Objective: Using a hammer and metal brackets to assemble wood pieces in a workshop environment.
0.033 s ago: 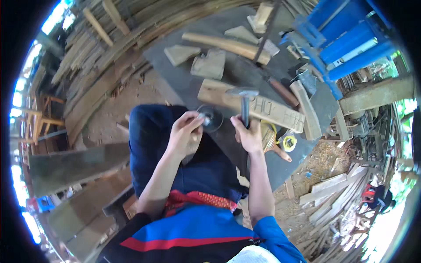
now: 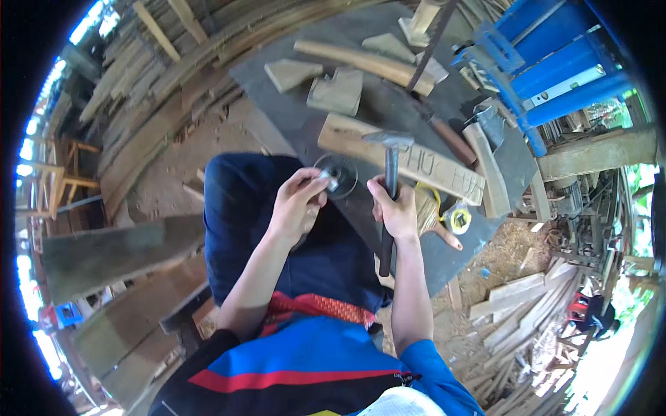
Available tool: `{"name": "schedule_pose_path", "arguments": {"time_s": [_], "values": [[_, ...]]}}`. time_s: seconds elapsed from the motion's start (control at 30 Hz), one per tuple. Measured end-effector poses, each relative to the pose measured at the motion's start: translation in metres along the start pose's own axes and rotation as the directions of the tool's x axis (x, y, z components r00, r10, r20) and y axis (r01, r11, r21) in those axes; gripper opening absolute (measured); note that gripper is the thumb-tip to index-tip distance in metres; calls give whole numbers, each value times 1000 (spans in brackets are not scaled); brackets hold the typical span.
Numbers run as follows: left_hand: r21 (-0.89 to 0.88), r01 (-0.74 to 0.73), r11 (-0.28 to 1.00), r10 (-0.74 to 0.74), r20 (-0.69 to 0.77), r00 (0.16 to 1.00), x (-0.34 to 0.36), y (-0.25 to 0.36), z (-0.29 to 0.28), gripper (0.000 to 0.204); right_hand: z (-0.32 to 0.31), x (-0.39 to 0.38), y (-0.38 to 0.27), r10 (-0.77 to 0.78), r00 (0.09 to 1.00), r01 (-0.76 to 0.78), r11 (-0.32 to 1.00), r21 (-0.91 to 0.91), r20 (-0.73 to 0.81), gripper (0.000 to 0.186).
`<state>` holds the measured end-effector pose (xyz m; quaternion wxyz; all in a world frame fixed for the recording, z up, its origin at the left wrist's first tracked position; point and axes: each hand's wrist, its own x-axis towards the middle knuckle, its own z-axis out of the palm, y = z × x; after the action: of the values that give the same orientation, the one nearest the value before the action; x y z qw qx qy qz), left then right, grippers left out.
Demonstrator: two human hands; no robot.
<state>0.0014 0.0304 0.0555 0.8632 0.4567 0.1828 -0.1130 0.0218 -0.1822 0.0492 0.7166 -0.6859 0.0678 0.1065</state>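
My left hand (image 2: pixel 299 206) pinches a small shiny metal piece (image 2: pixel 331 183) between thumb and fingers; its exact kind is too small to make out. Right at those fingertips, over the table's near edge, is a round dark object with a thin clear rim (image 2: pixel 347 170). My right hand (image 2: pixel 397 210) is closed around the handle of a hammer (image 2: pixel 391 166). The hammer stands head away from me, its metal head overlapping a long wooden block with handwriting (image 2: pixel 437 170). Beside my right hand lie a wooden-handled brush (image 2: pixel 429 216) and a yellow tape roll (image 2: pixel 458 219).
On the dark table (image 2: pixel 257 73) lie wood offcuts (image 2: pixel 336 91), a long wooden bar (image 2: pixel 361 62) and a tool with a wooden handle (image 2: pixel 451 141). A blue metal frame (image 2: pixel 555 73) stands at the far right. Stacked boards (image 2: pixel 139 83) and loose planks (image 2: pixel 534 298) surround the table.
The table and its things appear slightly further right and higher in view. The metal piece in my left fingers shows more plainly. Both hands keep their holds.
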Motion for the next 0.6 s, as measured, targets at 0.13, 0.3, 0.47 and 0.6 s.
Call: {"name": "schedule_pose_path", "arguments": {"time_s": [0.13, 0.3, 0.47, 0.6], "values": [[-19, -16, 1000, 17, 63, 998, -5, -16, -7, 10, 36, -35, -20, 66, 997, -64, 996, -56, 42, 17], [-134, -71, 989, 84, 99, 992, -6, -24, -17, 14, 52, -54, -5, 99, 994, -101, 994, -47, -35, 16], [-92, -93, 991, 106, 153, 983, -13, -30, -15, 17, 53, -57, -3, 139, 988, -131, 985, 113, -70, 17], [3, -134, 991, 131, 188, 973, -15, -33, -17, 14, 53, -56, -2, 133, 988, -119, 980, 162, -74, 15]]}}
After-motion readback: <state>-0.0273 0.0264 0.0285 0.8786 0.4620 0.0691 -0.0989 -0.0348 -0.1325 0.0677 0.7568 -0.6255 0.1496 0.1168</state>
